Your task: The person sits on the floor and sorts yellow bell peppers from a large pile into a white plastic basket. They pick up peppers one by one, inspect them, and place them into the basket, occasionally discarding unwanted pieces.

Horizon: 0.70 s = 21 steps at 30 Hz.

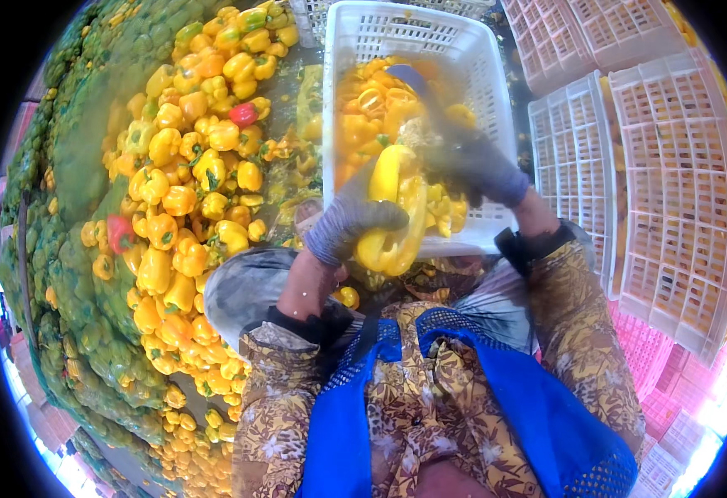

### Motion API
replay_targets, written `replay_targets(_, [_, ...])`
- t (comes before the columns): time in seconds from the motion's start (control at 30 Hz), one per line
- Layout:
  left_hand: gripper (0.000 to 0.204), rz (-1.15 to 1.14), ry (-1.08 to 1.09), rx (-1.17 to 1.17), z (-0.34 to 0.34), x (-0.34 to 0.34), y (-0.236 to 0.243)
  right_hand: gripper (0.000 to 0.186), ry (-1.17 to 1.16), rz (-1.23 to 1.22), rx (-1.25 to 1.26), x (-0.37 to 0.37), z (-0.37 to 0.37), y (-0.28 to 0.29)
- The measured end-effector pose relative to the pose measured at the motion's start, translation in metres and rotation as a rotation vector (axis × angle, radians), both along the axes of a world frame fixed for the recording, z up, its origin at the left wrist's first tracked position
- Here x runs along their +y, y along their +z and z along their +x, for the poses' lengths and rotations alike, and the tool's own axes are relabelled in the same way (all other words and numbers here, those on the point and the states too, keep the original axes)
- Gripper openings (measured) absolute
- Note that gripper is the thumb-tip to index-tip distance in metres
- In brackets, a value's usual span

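My left hand [351, 217], in a grey-purple glove, grips a cut-open yellow bell pepper [392, 245] over the near part of a white plastic crate [332, 50]. My gloved right hand [471, 158] is motion-blurred at the crate's right side, beside a pale seedy core [417, 133]. I cannot make out what its fingers hold. A curved blue-purple shape [405, 76] blurs above it. Cut yellow pepper pieces [359, 100] fill much of the crate.
Whole yellow peppers [164, 232], with a few red ones [243, 114], are heaped at my left beside green mesh sacks [81, 166]. Stacked pale crates [670, 207] stand close on my right, pink ones [641, 349] below them. My bent knees flank the white crate.
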<state>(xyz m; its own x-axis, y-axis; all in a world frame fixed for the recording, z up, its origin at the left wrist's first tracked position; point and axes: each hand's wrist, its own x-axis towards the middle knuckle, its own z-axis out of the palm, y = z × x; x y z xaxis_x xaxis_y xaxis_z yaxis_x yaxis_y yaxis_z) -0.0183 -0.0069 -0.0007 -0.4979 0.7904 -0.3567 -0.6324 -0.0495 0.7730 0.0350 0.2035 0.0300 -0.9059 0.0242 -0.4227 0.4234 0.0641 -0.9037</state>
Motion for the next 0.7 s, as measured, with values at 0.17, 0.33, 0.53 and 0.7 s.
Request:
replay_targets(0.17, [0.092,-0.15,-0.274,0.354,-0.01,-0.008,0.001,0.034,0.221,0.061,-0.007,0.013,-0.009,0.014])
replay_targets(0.33, [0.073,-0.176,-0.26,0.529,-0.003,-0.009,-0.018,0.023,0.322,0.601,0.333,-0.001,-0.003,-0.026])
replay_targets(0.53, [0.066,-0.089,-0.195,0.133,0.01,0.004,-0.009,0.023,0.09,0.782,0.352,-0.013,-0.005,-0.047])
replay_targets(0.7, [0.079,-0.025,-0.164,0.166,-0.003,0.007,-0.013,0.039,0.171,0.058,-0.294,0.017,-0.002,-0.019])
